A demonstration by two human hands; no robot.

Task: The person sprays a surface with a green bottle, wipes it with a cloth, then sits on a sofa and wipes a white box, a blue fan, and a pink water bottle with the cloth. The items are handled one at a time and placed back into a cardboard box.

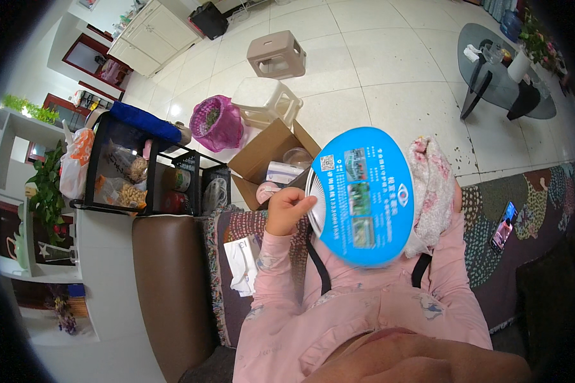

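Note:
My left hand (289, 211) grips the ribbed handle end of a blue paddle-shaped hand fan (382, 196), thumb across its white ribs. The fan's face is turned up over my lap and bears pictures, writing and a printed code. To its right is a fluffy white towel with pink flowers (432, 191), partly behind the fan. Only a sliver of my right hand (457, 196) shows at the towel's right edge; the towel hides its fingers. Two black straps (319, 268) run down from under the fan over my pink clothes.
An open cardboard box (252, 159) with packages stands before the sofa, near a purple-lined basket (215, 122) and two plastic stools (276, 53). A black rack (146, 203) holds food bags at left. A tissue pack (242, 263) and a phone (503, 227) lie beside me. A glass table (484, 57) stands far right.

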